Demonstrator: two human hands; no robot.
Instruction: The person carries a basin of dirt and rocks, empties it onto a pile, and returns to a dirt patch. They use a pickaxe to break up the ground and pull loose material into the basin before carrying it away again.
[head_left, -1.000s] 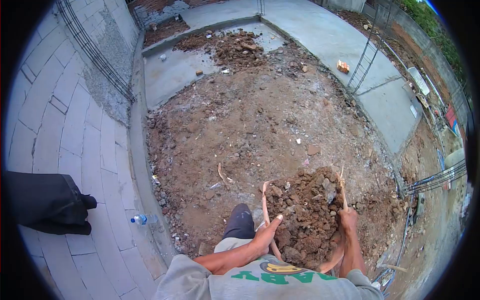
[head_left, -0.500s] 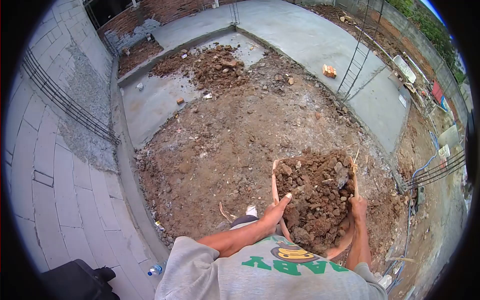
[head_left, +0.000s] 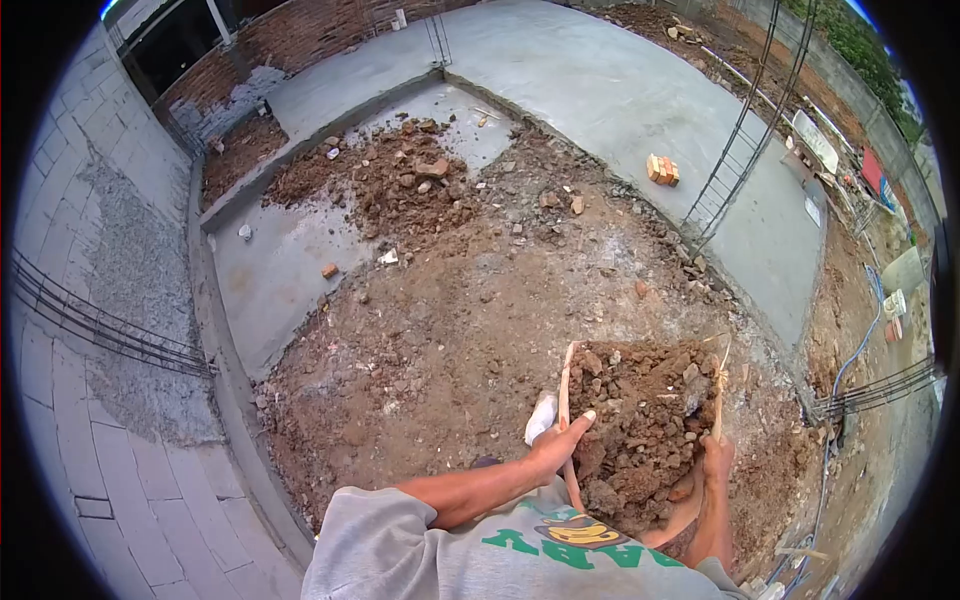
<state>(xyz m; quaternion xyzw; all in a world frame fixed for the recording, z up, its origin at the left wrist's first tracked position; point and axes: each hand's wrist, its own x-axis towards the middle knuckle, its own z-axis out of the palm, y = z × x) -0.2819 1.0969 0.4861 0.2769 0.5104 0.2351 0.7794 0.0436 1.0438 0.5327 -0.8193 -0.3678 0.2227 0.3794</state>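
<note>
Close in front of my body hangs an open carrier [head_left: 564,385] with pale, strip-like side edges, heaped with brown soil and stones [head_left: 640,420]. My left hand [head_left: 562,445] is closed on its left edge, thumb lying on top near the soil. On the opposite side my right hand [head_left: 715,460] grips the right edge, fingers wrapped round it. The carrier's underside is hidden by the load. A white shoe-like shape [head_left: 541,418] shows just left of the carrier, above the rough dirt ground [head_left: 440,370].
Ahead lies a soil pile [head_left: 400,190] on a sunken concrete patch [head_left: 290,290]. A raised concrete slab [head_left: 590,90] spans the back and right, bearing stacked bricks [head_left: 662,170] and an upright rebar cage [head_left: 735,160]. Rebar [head_left: 110,325] juts from the left block wall [head_left: 60,220].
My view has moved forward over the dirt, with the soil pile now nearer. The white shoe-like shape has come forward beside the carrier. Both hands keep their hold on it.
</note>
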